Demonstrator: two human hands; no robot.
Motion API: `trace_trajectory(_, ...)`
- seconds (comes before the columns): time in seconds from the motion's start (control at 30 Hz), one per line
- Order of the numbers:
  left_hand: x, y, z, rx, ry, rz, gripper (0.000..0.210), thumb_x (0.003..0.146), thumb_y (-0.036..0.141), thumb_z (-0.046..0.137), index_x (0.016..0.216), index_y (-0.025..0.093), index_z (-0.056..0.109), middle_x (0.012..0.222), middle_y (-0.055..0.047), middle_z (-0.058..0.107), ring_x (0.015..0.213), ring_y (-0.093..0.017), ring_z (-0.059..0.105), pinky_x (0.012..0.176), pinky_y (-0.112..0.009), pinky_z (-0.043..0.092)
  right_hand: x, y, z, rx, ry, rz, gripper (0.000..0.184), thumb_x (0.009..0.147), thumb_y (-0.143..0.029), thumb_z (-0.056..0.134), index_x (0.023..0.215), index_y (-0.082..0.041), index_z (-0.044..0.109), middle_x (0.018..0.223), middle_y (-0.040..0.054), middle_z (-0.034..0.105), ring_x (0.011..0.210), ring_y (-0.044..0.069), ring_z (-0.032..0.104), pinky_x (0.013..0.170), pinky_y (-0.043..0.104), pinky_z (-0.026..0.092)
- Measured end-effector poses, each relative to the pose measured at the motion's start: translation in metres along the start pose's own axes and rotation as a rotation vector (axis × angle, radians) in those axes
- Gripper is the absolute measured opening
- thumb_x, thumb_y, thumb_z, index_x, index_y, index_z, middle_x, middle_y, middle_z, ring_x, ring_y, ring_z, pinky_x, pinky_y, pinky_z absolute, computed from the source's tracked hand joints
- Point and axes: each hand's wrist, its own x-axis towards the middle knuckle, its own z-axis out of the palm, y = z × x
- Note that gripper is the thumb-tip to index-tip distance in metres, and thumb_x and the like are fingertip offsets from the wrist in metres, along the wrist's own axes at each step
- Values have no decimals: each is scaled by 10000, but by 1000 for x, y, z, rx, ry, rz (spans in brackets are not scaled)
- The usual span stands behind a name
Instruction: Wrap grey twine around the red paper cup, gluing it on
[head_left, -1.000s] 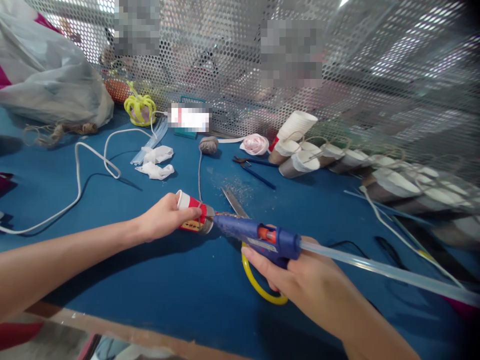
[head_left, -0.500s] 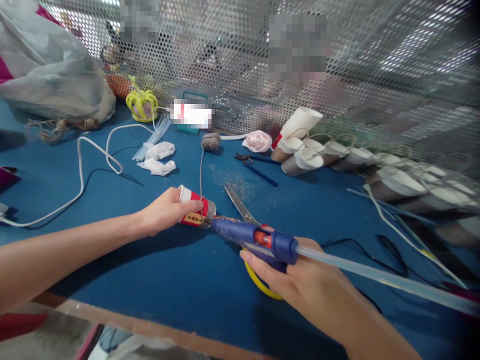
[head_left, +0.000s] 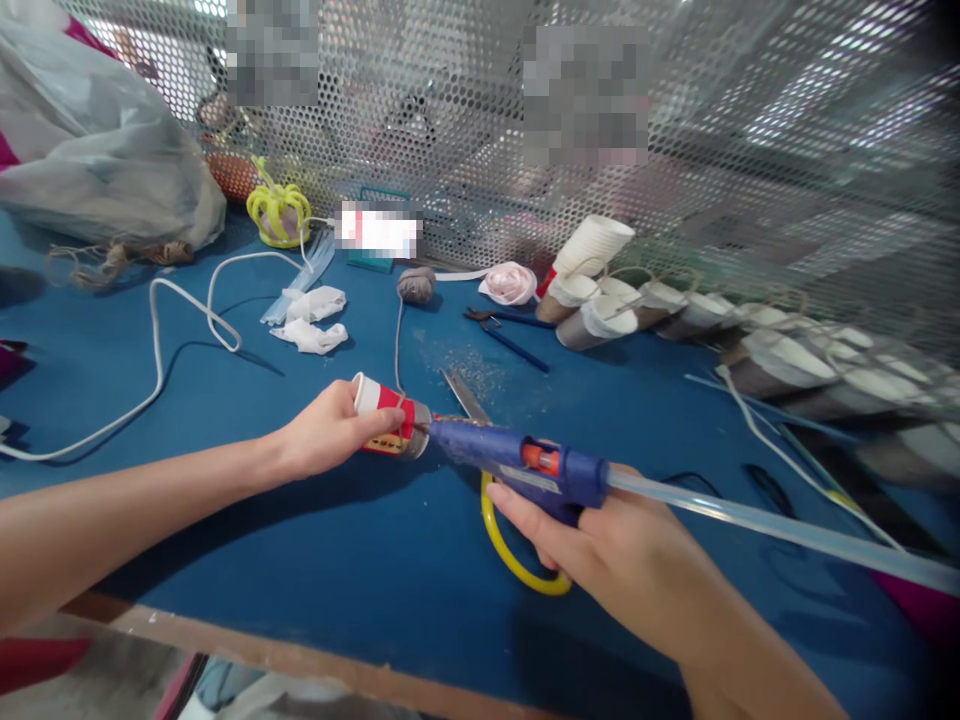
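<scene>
My left hand (head_left: 326,430) is closed around a red and white paper cup (head_left: 373,396) lying on its side, its base end wrapped in grey yarn. A strand of yarn (head_left: 398,345) runs from the cup to a small grey yarn ball (head_left: 417,286). In my right hand (head_left: 600,545) is a blue hot glue gun (head_left: 487,450), its nozzle at the cup's wrapped end; whether it touches I cannot tell. A long clear glue stick (head_left: 750,516) sticks out of the gun's back. Beneath the gun lie scissors with yellow handles (head_left: 491,535), partly hidden.
Pliers (head_left: 504,335), a pink ribbon roll (head_left: 510,284) and crumpled white pieces (head_left: 311,335) lie beyond my hands. Yarn-wrapped cups (head_left: 600,320) line the right, before a perforated metal screen (head_left: 465,120). A white cable (head_left: 159,350) crosses the left; a plastic bag (head_left: 112,150) stands behind.
The glue gun has moved slightly to the right, and more of the scissors' yellow handle shows. My left hand still holds the cup. The whole view has shifted a little.
</scene>
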Motion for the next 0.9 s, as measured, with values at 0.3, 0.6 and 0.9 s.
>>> trace_trajectory(0.3, -6, -7, -1, 171, -59, 173, 283, 774, 330, 513, 848, 89, 640, 781, -45, 668, 684, -144, 584, 614, -199, 447, 15, -4, -11, 215, -17, 320, 276, 796, -390, 466, 616, -253, 625, 454, -15, 578, 595, 196, 620, 522, 280, 469)
trace_trajectory(0.6, -6, -13, -5, 256, -84, 348, 250, 803, 291, 499, 918, 108, 625, 812, -39, 661, 694, -135, 581, 605, -189, 454, 15, -2, -13, 364, -131, 422, 333, 763, -409, 496, 474, -244, 490, 311, -41, 450, 458, 170, 565, 479, 263, 440)
trace_trajectory(0.9, -9, -13, -7, 489, -48, 526, 123, 785, 221, 510, 764, 129, 589, 603, 18, 554, 543, -87, 485, 516, -168, 387, 19, -4, -17, 496, -202, 576, 349, 743, -472, 475, 493, -229, 456, 324, -49, 447, 331, 120, 454, 401, 251, 401)
